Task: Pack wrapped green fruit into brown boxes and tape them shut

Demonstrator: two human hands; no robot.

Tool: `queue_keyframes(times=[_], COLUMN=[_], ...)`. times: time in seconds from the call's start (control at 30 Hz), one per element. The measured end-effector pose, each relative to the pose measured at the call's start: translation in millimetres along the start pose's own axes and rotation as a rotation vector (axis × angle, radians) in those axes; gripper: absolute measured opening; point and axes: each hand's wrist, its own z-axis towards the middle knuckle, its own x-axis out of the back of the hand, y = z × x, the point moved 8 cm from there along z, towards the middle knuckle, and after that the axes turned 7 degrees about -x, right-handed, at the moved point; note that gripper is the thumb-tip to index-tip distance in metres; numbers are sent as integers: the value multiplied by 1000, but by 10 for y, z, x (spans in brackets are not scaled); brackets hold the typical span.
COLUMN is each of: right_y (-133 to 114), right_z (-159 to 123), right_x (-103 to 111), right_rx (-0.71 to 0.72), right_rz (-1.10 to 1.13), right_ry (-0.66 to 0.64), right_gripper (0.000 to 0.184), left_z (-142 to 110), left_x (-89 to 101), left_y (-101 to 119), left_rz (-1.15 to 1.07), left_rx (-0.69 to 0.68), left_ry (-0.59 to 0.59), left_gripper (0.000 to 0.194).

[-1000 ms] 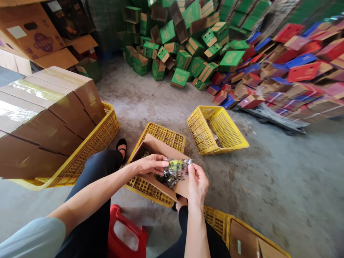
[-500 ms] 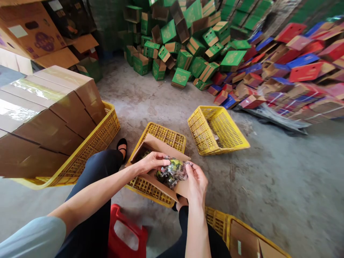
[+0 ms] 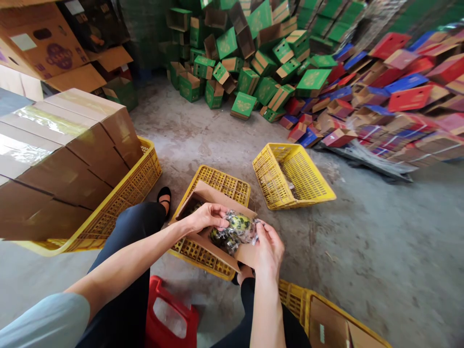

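Between my two hands is a clear plastic bag [image 3: 241,223] with dark-spotted, green-yellow produce inside; its exact kind I cannot make out. My left hand [image 3: 208,217] pinches the bag's left side, thumb on top. The right end of the plastic is gripped by the closed fingers of my right hand [image 3: 268,241]. Both hands are over an open cardboard box [image 3: 226,195], whose flaps stand out. More dark green wrapped pieces [image 3: 220,239] show inside it, partly hidden by my hands. Under the box is an upturned yellow plastic crate [image 3: 232,181].
At left, a yellow crate [image 3: 152,162] holds several taped cartons [image 3: 87,116]. A yellow crate [image 3: 308,174] stands beyond my right hand. Another, with cardboard [image 3: 328,319], is at lower right. A red stool [image 3: 188,316] is below me. Green boxes [image 3: 243,105] and red-blue boxes [image 3: 409,98] are heaped behind.
My right hand has shifted slightly right, drawing the bag's end outward. More of the green-yellow produce shows through the plastic. My left hand has barely moved.
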Motion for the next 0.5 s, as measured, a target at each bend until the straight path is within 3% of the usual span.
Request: queue_keyframes(times=[0.33, 0.5], right_y=[-21, -52], right_z=[-2, -30], right_x=[-32, -47], right_rx=[34, 44], right_rz=[-35, -64], right_ry=[-29, -32], right_gripper=[45, 47], left_z=[-49, -40], left_x=[101, 125], left_y=[70, 81], left_rz=[94, 98], left_rx=[-38, -86], left_ry=[138, 140], left_gripper=[51, 45])
